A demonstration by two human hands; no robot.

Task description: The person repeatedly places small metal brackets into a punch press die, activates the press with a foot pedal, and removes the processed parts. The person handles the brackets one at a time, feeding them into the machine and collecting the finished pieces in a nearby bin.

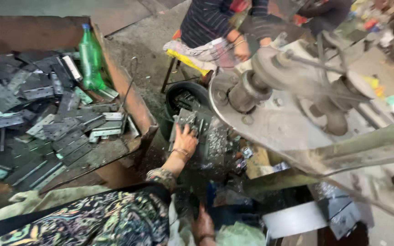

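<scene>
Left hand (pixel 186 139) — fingers spread wide, palm pressed on stack of grey perforated metal strips (pixel 196 122) piled beside black round bucket (pixel 175 93), below grey press flywheel (pixel 251 98)
Right hand (pixel 203 224) — low by lap, grip not discernible
Rust-brown metal tray (pixel 135 98) at left, heaped with similar grey strips; green plastic bottle (pixel 90 57) standing in it
Handling, as judged — best gathered flat and square, fingers clear of sharp edges and of flywheel
</scene>
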